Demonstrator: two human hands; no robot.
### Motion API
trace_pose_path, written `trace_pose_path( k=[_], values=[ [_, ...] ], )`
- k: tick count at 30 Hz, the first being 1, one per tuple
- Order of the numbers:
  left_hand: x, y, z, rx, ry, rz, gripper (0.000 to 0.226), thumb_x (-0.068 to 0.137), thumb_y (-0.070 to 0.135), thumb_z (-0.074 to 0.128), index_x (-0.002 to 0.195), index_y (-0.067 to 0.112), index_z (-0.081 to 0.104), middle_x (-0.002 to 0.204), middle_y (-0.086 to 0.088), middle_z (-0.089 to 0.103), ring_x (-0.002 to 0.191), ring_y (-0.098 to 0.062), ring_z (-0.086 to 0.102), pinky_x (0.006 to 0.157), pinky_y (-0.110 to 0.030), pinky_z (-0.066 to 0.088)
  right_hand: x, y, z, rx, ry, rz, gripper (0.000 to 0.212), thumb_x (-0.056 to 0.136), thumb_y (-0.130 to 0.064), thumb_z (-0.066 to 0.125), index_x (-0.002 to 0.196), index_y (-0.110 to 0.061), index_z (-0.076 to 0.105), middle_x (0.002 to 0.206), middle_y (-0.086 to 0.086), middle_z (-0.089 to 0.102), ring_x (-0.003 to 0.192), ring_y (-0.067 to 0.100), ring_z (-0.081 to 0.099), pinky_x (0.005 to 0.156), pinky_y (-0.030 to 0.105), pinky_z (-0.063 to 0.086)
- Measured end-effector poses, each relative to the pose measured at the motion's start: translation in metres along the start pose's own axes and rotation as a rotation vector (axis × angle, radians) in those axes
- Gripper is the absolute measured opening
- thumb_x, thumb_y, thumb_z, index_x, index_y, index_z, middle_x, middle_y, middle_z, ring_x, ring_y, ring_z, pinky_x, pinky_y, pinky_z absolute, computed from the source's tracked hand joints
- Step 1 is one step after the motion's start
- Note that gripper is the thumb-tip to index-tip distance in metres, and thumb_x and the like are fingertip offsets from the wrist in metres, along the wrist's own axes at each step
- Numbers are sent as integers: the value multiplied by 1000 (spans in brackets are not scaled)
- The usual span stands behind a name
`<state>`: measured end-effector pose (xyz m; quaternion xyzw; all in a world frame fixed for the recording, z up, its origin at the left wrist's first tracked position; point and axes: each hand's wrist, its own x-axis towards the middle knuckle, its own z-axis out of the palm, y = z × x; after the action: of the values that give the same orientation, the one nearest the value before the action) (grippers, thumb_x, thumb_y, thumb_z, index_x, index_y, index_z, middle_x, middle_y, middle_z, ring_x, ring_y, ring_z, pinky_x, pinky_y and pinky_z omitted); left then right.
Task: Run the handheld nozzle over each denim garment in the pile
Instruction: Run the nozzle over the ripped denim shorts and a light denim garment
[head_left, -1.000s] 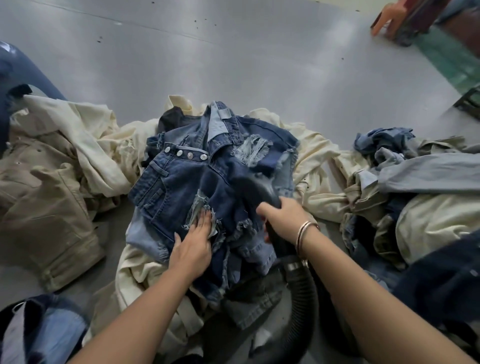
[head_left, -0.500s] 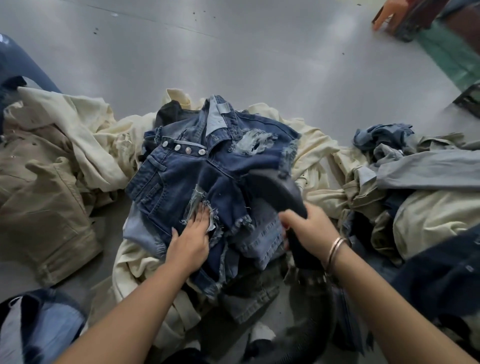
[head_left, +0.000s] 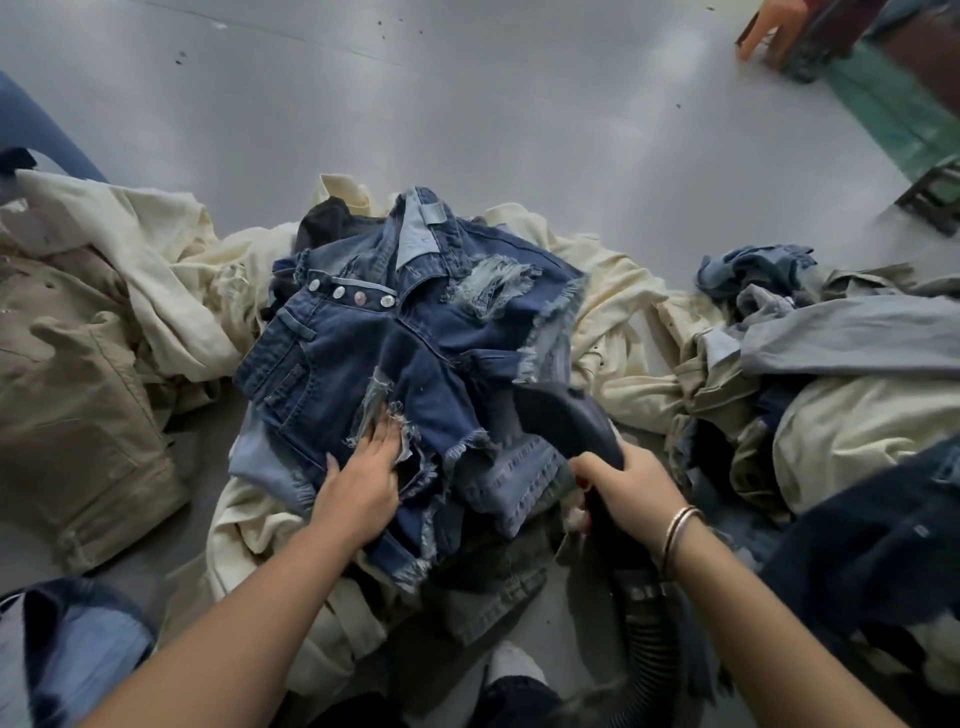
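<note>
A dark blue frayed denim garment (head_left: 363, 353) with metal snap buttons lies on top of the central pile. My left hand (head_left: 363, 483) rests flat on its torn lower part, fingers straight. My right hand (head_left: 628, 488) grips the black handheld nozzle (head_left: 566, 421), whose wide mouth sits on the garment's right side. A ribbed black hose (head_left: 649, 639) runs from the nozzle down toward me. Cream garments (head_left: 613, 291) lie under the denim.
Beige and cream clothes (head_left: 78, 374) are heaped at the left; mixed grey, cream and blue clothes (head_left: 831, 364) at the right. Dark denim (head_left: 883, 545) lies at the lower right. Grey floor (head_left: 467, 114) stretches beyond. An orange stool (head_left: 769, 26) stands far right.
The nozzle has slid to the right and toward me across the denim, carried by my right hand. My left hand has stayed pressed on the frayed part.
</note>
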<state>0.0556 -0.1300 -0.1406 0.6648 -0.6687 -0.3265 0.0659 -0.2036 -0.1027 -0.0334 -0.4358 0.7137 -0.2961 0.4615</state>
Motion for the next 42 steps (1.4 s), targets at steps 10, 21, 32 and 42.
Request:
trace_pose_path(
  k=[10,21,32,42],
  values=[
    [0,-5,-6,-8,-23,2,64,95,7,31,154,22,10,162,6,3,148,-17,7,117,-53,5,22,29,-30,9,211,189,21,87,-12,61,66,-7,57,53,10,56,46,24,56,55,41,53],
    [-7,7,-3,47,18,-5,69,94,5,35,154,21,5,162,3,2,147,-19,9,117,-55,6,-10,-36,49,-417,-171,-240,16,78,-33,64,72,-22,53,60,-8,59,57,11,56,51,20,40],
    [-16,4,-12,163,82,50,67,91,3,32,153,22,17,159,5,21,142,-16,28,117,-46,15,9,-73,11,-26,67,-177,15,83,-18,64,74,-8,59,60,7,59,56,27,61,54,38,51],
    [-39,-3,-90,243,664,124,57,59,8,48,113,7,68,117,-19,59,101,-41,54,82,-50,45,-55,-14,-61,333,264,79,16,90,-6,58,77,0,52,54,16,52,37,23,52,39,29,47]
  ],
)
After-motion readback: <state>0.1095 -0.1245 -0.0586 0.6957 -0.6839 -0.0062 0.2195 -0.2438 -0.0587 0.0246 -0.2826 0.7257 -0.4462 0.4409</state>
